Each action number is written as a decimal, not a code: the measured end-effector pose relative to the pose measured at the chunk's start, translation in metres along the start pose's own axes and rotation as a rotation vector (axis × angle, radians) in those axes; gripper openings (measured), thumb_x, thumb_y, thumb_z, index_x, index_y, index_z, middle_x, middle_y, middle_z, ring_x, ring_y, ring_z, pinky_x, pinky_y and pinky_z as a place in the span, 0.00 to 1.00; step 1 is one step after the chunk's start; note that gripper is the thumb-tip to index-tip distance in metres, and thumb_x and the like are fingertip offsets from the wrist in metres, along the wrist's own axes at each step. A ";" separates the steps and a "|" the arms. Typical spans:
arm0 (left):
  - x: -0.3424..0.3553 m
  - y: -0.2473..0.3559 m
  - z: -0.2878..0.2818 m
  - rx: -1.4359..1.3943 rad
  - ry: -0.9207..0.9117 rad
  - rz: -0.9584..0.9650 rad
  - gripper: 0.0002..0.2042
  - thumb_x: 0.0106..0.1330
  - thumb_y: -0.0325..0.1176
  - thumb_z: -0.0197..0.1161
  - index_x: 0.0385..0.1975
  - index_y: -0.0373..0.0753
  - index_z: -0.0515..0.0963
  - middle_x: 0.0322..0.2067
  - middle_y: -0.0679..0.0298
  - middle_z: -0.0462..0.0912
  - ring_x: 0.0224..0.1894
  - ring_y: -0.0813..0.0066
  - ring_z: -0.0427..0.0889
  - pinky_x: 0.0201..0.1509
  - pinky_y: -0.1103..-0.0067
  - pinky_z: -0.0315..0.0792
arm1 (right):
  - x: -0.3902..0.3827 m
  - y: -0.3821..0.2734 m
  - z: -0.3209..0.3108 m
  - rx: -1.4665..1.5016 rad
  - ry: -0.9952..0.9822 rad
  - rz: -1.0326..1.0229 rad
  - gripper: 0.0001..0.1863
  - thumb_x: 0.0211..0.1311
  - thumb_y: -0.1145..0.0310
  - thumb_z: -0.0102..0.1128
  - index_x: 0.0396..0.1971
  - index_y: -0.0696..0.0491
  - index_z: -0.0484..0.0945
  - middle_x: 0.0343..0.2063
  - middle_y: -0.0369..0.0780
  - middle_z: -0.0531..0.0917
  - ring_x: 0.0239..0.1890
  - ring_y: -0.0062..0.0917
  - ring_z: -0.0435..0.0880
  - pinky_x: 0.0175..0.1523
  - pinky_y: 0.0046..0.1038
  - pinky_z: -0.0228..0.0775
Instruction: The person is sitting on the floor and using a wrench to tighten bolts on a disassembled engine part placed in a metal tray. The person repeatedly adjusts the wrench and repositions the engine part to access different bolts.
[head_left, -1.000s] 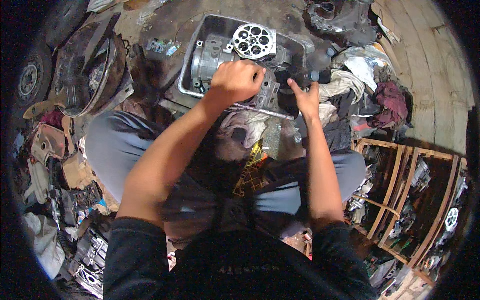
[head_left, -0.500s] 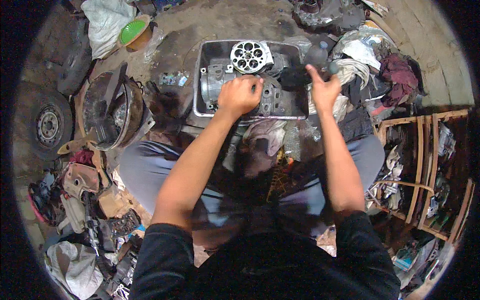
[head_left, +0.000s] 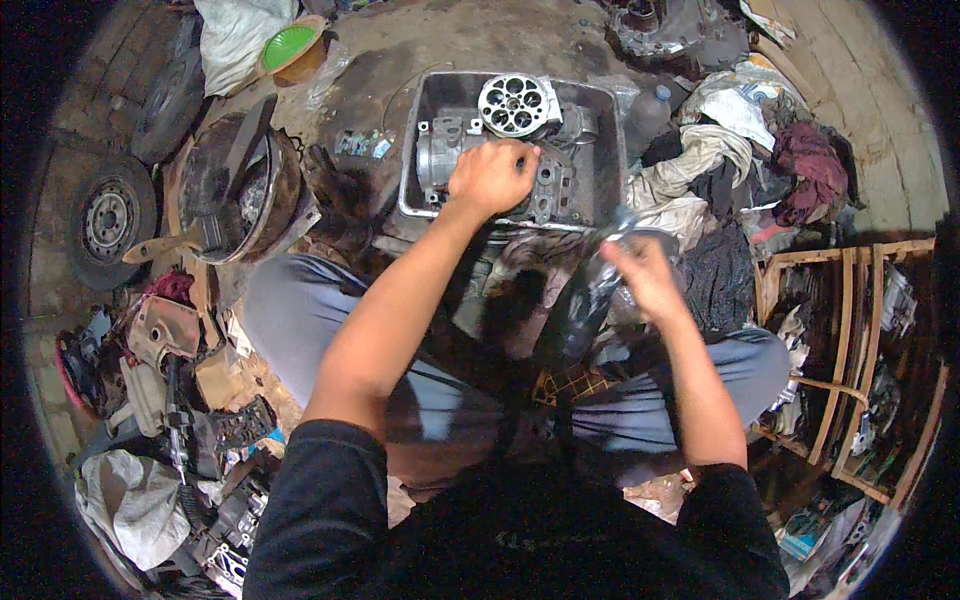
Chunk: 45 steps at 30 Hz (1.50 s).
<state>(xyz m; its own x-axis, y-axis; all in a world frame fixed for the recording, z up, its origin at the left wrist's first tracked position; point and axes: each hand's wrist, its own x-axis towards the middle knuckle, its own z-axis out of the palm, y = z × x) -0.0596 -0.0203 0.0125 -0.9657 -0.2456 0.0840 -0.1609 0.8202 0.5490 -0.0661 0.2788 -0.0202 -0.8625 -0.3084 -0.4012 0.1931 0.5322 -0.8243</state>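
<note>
A grey tray [head_left: 405, 187] in front of me holds several metal machine parts. Over them my left hand [head_left: 492, 178] is closed in a fist; whatever its fingers grip is hidden. Right beside the fist lies a grey cast metal part [head_left: 547, 185] with holes. Farther back in the tray stands a round metal piece [head_left: 513, 106] with a ring of holes. My right hand [head_left: 645, 272] is at the tray's near right corner, closed around a blurred dark object [head_left: 592, 300]. Motion smears it too much to tell its kind.
Cloths [head_left: 690, 185] and a dark bottle [head_left: 650, 108] lie right of the tray. To the left stand a round metal basin [head_left: 270, 205] with a brush [head_left: 165, 245] and a wheel [head_left: 108, 215]. A wooden rack [head_left: 845, 340] is at the right.
My right hand has dropped from the tray's right side toward my lap, swinging the dark object down with it. My left fist stays on the parts; the whole view has shifted slightly.
</note>
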 end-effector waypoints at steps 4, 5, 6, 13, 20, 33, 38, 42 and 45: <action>0.000 -0.008 0.004 0.023 -0.001 -0.013 0.18 0.74 0.50 0.56 0.42 0.46 0.89 0.44 0.53 0.89 0.47 0.45 0.87 0.54 0.55 0.80 | -0.039 -0.063 0.032 -0.003 -0.381 0.164 0.28 0.69 0.49 0.69 0.43 0.65 0.81 0.34 0.41 0.86 0.33 0.23 0.81 0.35 0.29 0.73; 0.000 -0.008 0.005 0.033 -0.003 -0.011 0.18 0.74 0.50 0.56 0.42 0.46 0.89 0.44 0.53 0.89 0.47 0.45 0.87 0.54 0.55 0.80 | -0.041 -0.066 0.036 -0.034 -0.431 0.246 0.30 0.68 0.47 0.69 0.43 0.66 0.80 0.32 0.42 0.85 0.31 0.23 0.81 0.32 0.28 0.72; -0.001 -0.009 0.005 0.029 0.009 -0.009 0.18 0.74 0.50 0.56 0.41 0.46 0.89 0.42 0.52 0.89 0.45 0.45 0.87 0.53 0.55 0.80 | -0.044 -0.069 0.039 -0.021 -0.395 0.234 0.33 0.67 0.45 0.69 0.44 0.67 0.79 0.31 0.41 0.85 0.28 0.23 0.81 0.29 0.27 0.70; 0.000 -0.004 0.001 0.043 -0.037 -0.040 0.18 0.74 0.51 0.56 0.44 0.48 0.89 0.46 0.54 0.89 0.49 0.46 0.87 0.56 0.56 0.79 | -0.036 -0.067 0.045 0.074 -0.326 0.200 0.42 0.61 0.32 0.64 0.52 0.62 0.83 0.34 0.41 0.86 0.21 0.25 0.78 0.22 0.35 0.68; -0.003 -0.004 0.002 0.013 0.039 0.008 0.19 0.74 0.50 0.54 0.40 0.45 0.89 0.40 0.49 0.89 0.44 0.44 0.88 0.53 0.55 0.80 | -0.020 -0.055 0.045 0.291 -0.423 0.317 0.31 0.66 0.42 0.66 0.40 0.62 0.83 0.28 0.40 0.87 0.19 0.22 0.80 0.21 0.28 0.68; -0.003 -0.006 0.000 0.023 0.024 -0.009 0.20 0.74 0.51 0.53 0.42 0.46 0.89 0.40 0.49 0.89 0.45 0.44 0.87 0.53 0.54 0.79 | -0.021 -0.078 0.045 0.150 -0.414 0.314 0.39 0.62 0.33 0.65 0.42 0.63 0.85 0.32 0.45 0.88 0.29 0.33 0.82 0.34 0.44 0.73; -0.001 -0.005 0.003 0.011 0.029 0.012 0.19 0.74 0.51 0.54 0.42 0.47 0.89 0.40 0.50 0.89 0.45 0.44 0.87 0.53 0.55 0.79 | -0.021 -0.071 0.046 0.270 -0.396 0.262 0.36 0.65 0.36 0.64 0.38 0.62 0.86 0.28 0.43 0.87 0.26 0.28 0.82 0.30 0.35 0.71; 0.000 -0.006 0.005 0.024 0.032 0.005 0.19 0.74 0.51 0.54 0.42 0.47 0.89 0.40 0.50 0.89 0.45 0.43 0.87 0.53 0.55 0.80 | -0.017 -0.066 0.042 0.243 -0.432 0.270 0.36 0.65 0.37 0.65 0.40 0.63 0.86 0.29 0.42 0.88 0.25 0.27 0.82 0.29 0.33 0.71; -0.001 -0.008 0.005 0.013 0.032 0.000 0.19 0.74 0.50 0.55 0.41 0.47 0.89 0.40 0.50 0.89 0.44 0.43 0.87 0.53 0.55 0.80 | -0.024 -0.077 0.045 0.293 -0.409 0.253 0.36 0.65 0.37 0.65 0.43 0.63 0.85 0.31 0.42 0.88 0.26 0.27 0.82 0.30 0.33 0.71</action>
<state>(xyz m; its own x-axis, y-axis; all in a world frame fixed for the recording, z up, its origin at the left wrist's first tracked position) -0.0583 -0.0234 0.0039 -0.9587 -0.2621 0.1103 -0.1641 0.8266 0.5383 -0.0394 0.2102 0.0348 -0.5319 -0.5118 -0.6747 0.5426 0.4057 -0.7355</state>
